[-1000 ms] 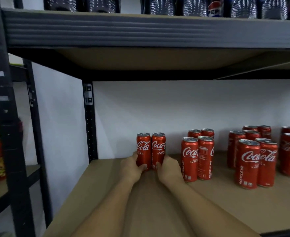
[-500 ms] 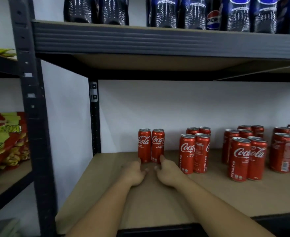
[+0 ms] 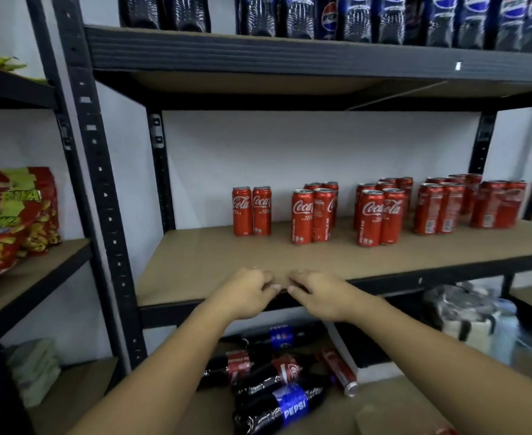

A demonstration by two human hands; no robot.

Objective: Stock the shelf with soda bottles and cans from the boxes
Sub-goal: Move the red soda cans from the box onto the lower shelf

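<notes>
Our left hand (image 3: 248, 293) and right hand (image 3: 319, 297) hover empty over the front edge of the shelf (image 3: 195, 265), fingers loosely curled. Nothing stands between them and the two cans (image 3: 251, 211) at 12 o'clock. At 1 o'clock stands a cluster of four cans (image 3: 303, 215), then a second cluster (image 3: 373, 216) of four; those farther right are too blurred to count. Upright bottles (image 3: 355, 17) line the shelf above. At 6 o'clock at least four lying bottles (image 3: 285, 406) and one lying can (image 3: 337, 368); snack bags (image 3: 13, 215) at 9.

Glossy metal cans (image 3: 252, 211); matt board shelf (image 3: 214, 262), probably fibreboard.

The head-worn camera (wide-angle, uprights leaning outward) is looking forward and slightly down, facing the black metal rack with brown board shelves (image 3: 258, 53) from close by.
</notes>
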